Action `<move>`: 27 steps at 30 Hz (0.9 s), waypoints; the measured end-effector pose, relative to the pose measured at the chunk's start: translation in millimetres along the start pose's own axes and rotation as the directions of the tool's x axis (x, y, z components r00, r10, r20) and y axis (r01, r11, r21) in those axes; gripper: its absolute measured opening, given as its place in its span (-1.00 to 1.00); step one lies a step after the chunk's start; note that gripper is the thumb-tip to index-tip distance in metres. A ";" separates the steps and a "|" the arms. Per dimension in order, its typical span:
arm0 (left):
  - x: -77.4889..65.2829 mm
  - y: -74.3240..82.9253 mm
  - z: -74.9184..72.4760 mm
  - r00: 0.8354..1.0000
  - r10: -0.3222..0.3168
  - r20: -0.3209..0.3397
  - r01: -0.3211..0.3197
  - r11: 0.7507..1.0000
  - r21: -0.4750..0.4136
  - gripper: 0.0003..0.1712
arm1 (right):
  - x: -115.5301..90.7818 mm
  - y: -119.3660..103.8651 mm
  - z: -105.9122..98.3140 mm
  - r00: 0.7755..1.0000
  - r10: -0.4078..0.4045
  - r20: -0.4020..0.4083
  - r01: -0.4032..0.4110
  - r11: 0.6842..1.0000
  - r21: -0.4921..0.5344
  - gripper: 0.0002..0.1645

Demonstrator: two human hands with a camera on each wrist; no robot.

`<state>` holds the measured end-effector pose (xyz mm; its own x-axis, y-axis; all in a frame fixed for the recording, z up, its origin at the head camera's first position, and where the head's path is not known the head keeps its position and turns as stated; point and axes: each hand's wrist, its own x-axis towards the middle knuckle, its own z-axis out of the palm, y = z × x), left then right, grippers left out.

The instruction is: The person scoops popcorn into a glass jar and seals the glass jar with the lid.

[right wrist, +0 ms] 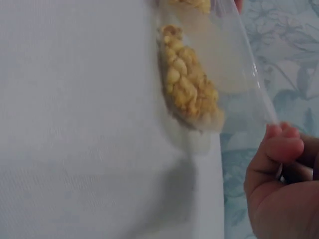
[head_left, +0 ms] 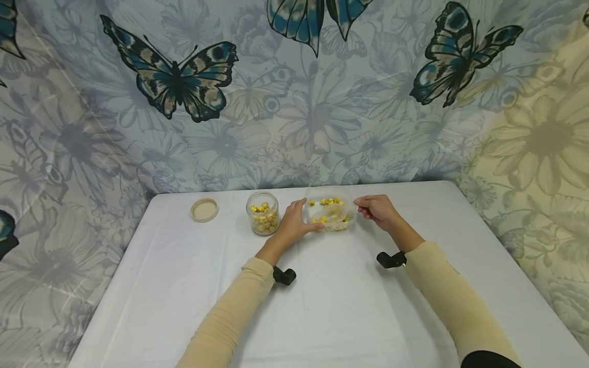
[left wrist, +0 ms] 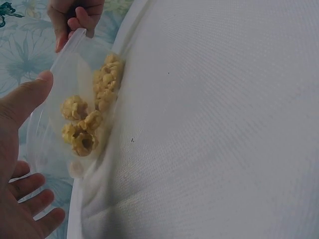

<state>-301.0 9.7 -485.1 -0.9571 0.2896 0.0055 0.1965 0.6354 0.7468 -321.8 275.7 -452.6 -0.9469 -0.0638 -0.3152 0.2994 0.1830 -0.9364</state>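
A clear plastic container (head_left: pixel 333 212) stands near the table's far edge, with yellow popcorn (head_left: pixel 330 201) inside it. My left hand (head_left: pixel 292 223) is at the container's left end, thumb against the near side and fingers spread, fairly straight, in the left wrist view. At the opposite end my right hand (head_left: pixel 378 210) pinches the container's rim between thumb and fingertips. The right wrist view shows this grip, with a cluster of popcorn (right wrist: pixel 187 79) behind the clear wall. Just left of my left hand is a glass jar (head_left: pixel 263 217) holding more popcorn.
A round beige lid (head_left: pixel 204 210) lies left of the jar. White cloth covers the table (head_left: pixel 331 301). Behind its far edge hangs a butterfly-printed fabric backdrop (head_left: pixel 317 117).
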 end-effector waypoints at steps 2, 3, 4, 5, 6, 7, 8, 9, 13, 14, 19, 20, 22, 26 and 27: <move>-0.2 -0.3 0.6 1.000 0.001 -0.002 -0.001 1.000 -0.007 0.15 | -0.5 -0.6 1.3 0.998 0.068 -0.013 -0.067 0.995 0.075 -0.57; -0.3 -0.6 0.9 1.000 0.001 -0.002 -0.001 1.000 -0.011 0.14 | -1.3 -1.1 2.1 0.995 0.095 -0.020 -0.092 0.990 0.108 -0.60; -0.3 -0.9 1.2 1.000 0.000 -0.003 0.000 1.000 -0.013 0.14 | -2.3 -1.8 2.7 0.993 0.118 -0.026 -0.113 0.983 0.141 -0.64; -0.3 -1.3 1.5 1.000 -0.001 -0.003 0.001 1.000 -0.017 0.14 | -3.8 -2.8 3.4 0.990 0.136 -0.030 -0.128 0.976 0.173 -0.68; -0.3 -1.3 1.6 1.000 -0.002 -0.003 0.002 1.000 -0.019 0.14 | -5.0 -3.6 3.6 0.989 0.148 -0.027 -0.140 0.970 0.197 -0.71; 0.0 -1.7 1.7 1.000 -0.001 -0.004 0.001 1.000 -0.016 0.14 | -6.5 -4.6 4.0 0.987 0.161 -0.027 -0.151 0.964 0.220 -0.75; 0.1 -1.9 1.8 1.000 0.000 -0.004 0.000 1.000 -0.015 0.14 | -8.0 -5.6 4.5 0.985 0.172 -0.026 -0.161 0.958 0.239 -0.79; 0.2 -2.1 1.9 1.000 0.001 -0.005 -0.001 1.000 -0.014 0.14 | -9.2 -6.5 4.9 0.983 0.183 -0.024 -0.171 0.952 0.254 -0.82; 0.4 -2.5 1.6 1.000 0.007 -0.004 -0.007 1.000 -0.013 0.14 | -9.8 -8.7 5.7 0.973 0.230 -0.015 -0.215 0.929 0.302 -0.88; 0.3 -2.5 1.2 1.000 0.008 -0.004 -0.008 1.000 -0.015 0.14 | -9.1 -9.0 5.5 0.970 0.243 -0.015 -0.226 0.922 0.313 -0.88; 0.2 -2.5 1.1 1.000 0.007 -0.004 -0.007 1.000 -0.005 0.14 | -5.4 -10.0 4.0 0.958 0.286 -0.007 -0.264 0.895 0.361 -0.84; 0.2 -2.6 1.3 1.000 0.007 -0.005 -0.007 1.000 -0.003 0.14 | -5.0 -10.2 3.7 0.957 0.291 -0.007 -0.268 0.891 0.368 -0.83; 0.3 -2.9 1.8 1.000 0.007 -0.007 -0.007 1.000 0.000 0.14 | -4.7 -10.9 3.5 0.956 0.293 -0.006 -0.271 0.891 0.365 -0.83; 0.5 -3.3 2.2 1.000 0.008 -0.009 -0.008 1.000 0.000 0.15 | -4.1 -12.5 4.3 0.965 0.263 -0.007 -0.249 0.920 0.301 -0.84; 0.6 -3.3 2.1 1.000 0.009 -0.010 -0.009 1.000 -0.001 0.15 | -3.9 -13.1 5.0 0.967 0.253 -0.012 -0.240 0.930 0.280 -0.82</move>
<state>-301.8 9.3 -489.0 -0.9574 0.2881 0.0185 0.2047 0.6322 0.7473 -321.5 268.6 -439.9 -0.8415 -0.0039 -0.5403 0.5384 -0.0892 -0.8380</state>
